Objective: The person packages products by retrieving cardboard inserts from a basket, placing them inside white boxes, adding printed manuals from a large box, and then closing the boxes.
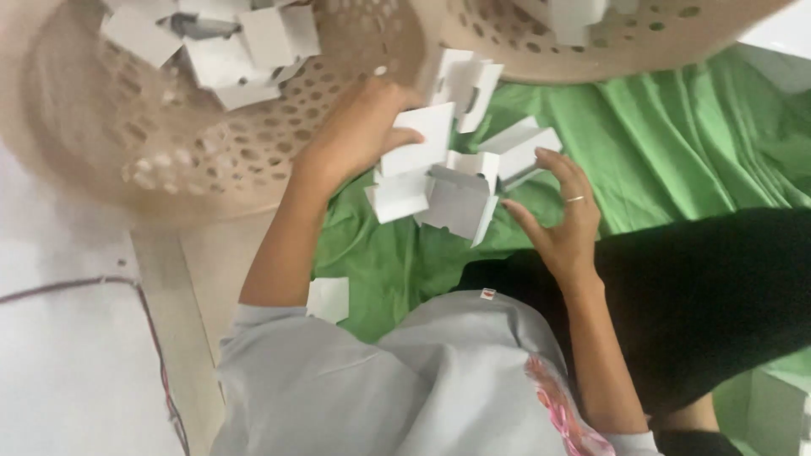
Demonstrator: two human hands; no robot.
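My left hand grips a flat white cardboard piece by its edge, just in front of a beige perforated basket. Below it hangs a cluster of white folded cardboard boxes. My right hand, with a ring on one finger, is spread beside that cluster. Its thumb and fingertips are at the edges of the boxes, and a firm grip is not visible. More white cardboard blanks stick up between the two baskets.
The left basket holds several white cardboard pieces. A second beige basket sits at the top right. A green cloth covers the lap area, with black fabric at right. One loose white piece lies on the cloth.
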